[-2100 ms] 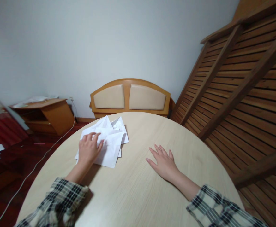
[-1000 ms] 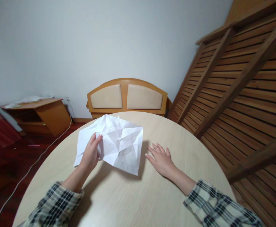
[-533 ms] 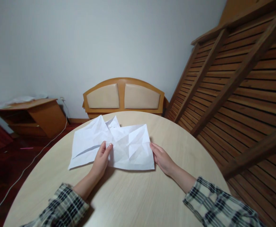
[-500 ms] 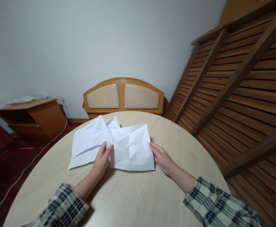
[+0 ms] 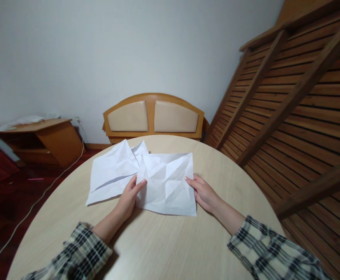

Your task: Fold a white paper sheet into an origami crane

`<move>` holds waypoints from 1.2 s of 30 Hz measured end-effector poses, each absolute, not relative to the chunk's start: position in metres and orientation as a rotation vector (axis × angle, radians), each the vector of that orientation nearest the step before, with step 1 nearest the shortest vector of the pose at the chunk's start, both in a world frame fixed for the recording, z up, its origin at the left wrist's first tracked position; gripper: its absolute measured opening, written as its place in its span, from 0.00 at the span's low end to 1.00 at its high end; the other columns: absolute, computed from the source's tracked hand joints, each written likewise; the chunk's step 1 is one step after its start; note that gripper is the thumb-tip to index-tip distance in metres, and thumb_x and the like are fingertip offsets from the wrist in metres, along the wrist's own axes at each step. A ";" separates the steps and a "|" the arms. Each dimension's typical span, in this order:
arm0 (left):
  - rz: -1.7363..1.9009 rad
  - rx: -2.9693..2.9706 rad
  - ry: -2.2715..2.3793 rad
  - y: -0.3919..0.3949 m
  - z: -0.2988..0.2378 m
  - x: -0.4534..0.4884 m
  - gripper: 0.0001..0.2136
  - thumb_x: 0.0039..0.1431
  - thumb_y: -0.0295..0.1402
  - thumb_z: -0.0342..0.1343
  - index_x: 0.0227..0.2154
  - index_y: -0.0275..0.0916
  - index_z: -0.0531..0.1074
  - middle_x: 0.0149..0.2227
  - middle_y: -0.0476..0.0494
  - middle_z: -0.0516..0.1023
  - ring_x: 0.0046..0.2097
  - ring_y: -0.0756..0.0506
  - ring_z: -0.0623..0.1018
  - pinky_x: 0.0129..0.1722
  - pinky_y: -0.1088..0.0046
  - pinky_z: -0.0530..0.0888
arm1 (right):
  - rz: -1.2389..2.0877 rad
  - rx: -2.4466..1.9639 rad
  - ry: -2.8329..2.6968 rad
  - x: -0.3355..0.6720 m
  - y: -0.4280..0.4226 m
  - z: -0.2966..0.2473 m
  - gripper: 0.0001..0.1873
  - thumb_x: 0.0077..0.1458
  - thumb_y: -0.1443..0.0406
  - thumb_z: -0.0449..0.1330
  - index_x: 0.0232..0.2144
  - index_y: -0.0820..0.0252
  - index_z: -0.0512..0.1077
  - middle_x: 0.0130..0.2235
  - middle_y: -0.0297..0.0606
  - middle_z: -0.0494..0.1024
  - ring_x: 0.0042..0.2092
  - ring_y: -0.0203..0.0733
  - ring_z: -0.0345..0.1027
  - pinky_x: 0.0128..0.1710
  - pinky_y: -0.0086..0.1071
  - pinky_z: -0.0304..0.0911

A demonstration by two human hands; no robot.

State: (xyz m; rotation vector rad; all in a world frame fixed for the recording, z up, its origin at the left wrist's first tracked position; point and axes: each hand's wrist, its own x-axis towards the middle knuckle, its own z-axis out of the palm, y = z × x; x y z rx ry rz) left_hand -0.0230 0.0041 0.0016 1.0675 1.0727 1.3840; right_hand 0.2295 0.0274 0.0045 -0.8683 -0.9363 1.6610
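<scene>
A creased white paper sheet [image 5: 168,182] lies spread on the round pale wooden table [image 5: 164,245]. My left hand [image 5: 129,196] pinches its left edge, thumb on top. My right hand [image 5: 203,192] grips its right edge with the fingers closed on it. To the left, a pile of other creased white sheets [image 5: 111,173] rests on the table, partly under the held sheet.
A wooden chair back with beige pads [image 5: 154,116] stands behind the table. Slatted wooden frames [image 5: 298,97] lean on the right. A low wooden cabinet [image 5: 41,140] stands at the left wall, and a white cable [image 5: 35,210] runs over the dark red floor.
My left hand lifted one creased sheet off the pile and carried it right. My right hand left the tabletop and took the sheet's right edge. The sheet now lies flatter and nearer.
</scene>
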 end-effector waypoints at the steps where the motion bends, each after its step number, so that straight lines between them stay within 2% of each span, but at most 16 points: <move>1: 1.344 1.035 1.049 0.005 0.000 -0.023 0.19 0.49 0.42 0.65 0.43 0.40 0.75 0.42 0.43 0.81 0.42 0.41 0.78 0.43 0.69 0.72 | 1.665 -0.868 -0.924 0.230 0.027 0.005 0.16 0.42 0.59 0.72 0.33 0.60 0.75 0.35 0.39 0.83 0.35 0.44 0.77 0.42 0.37 0.72; 6: 1.258 0.936 1.042 0.009 -0.002 -0.025 0.20 0.46 0.42 0.68 0.42 0.39 0.76 0.38 0.42 0.83 0.38 0.42 0.81 0.39 0.70 0.74 | 1.680 -0.861 -0.916 0.231 0.028 0.005 0.15 0.45 0.61 0.71 0.35 0.61 0.75 0.36 0.40 0.83 0.36 0.45 0.78 0.43 0.39 0.72; 11: 1.258 0.918 1.033 0.009 0.000 -0.024 0.21 0.46 0.41 0.68 0.43 0.39 0.76 0.39 0.42 0.83 0.38 0.41 0.81 0.36 0.69 0.75 | 1.680 -0.854 -0.922 0.232 0.028 0.004 0.16 0.44 0.64 0.70 0.37 0.60 0.74 0.39 0.41 0.83 0.39 0.47 0.78 0.44 0.40 0.72; 17: 1.262 0.929 1.055 0.007 0.002 -0.022 0.21 0.45 0.42 0.67 0.41 0.39 0.75 0.35 0.43 0.83 0.38 0.40 0.81 0.34 0.69 0.76 | 1.701 -0.818 -0.929 0.234 0.029 0.004 0.15 0.43 0.66 0.68 0.37 0.60 0.75 0.39 0.41 0.83 0.42 0.48 0.77 0.46 0.41 0.70; 21: 1.265 0.924 1.054 0.007 0.003 -0.021 0.21 0.44 0.42 0.67 0.42 0.39 0.74 0.35 0.43 0.83 0.39 0.40 0.81 0.34 0.69 0.76 | 1.701 -0.802 -0.944 0.234 0.030 0.004 0.14 0.43 0.65 0.68 0.36 0.61 0.75 0.38 0.42 0.83 0.44 0.49 0.77 0.49 0.42 0.69; 29: 1.292 0.898 1.054 0.008 0.004 -0.020 0.20 0.42 0.40 0.67 0.40 0.39 0.74 0.37 0.42 0.83 0.40 0.39 0.81 0.36 0.68 0.76 | 1.685 -0.819 -0.924 0.233 0.030 0.004 0.13 0.42 0.67 0.68 0.34 0.60 0.75 0.37 0.41 0.83 0.40 0.47 0.77 0.47 0.41 0.70; 36: 1.334 0.888 1.112 0.010 0.003 -0.019 0.16 0.45 0.42 0.63 0.36 0.40 0.73 0.35 0.42 0.82 0.40 0.39 0.81 0.36 0.66 0.76 | 1.676 -0.819 -0.956 0.234 0.031 0.003 0.11 0.42 0.66 0.66 0.33 0.60 0.75 0.37 0.41 0.83 0.41 0.48 0.77 0.48 0.42 0.69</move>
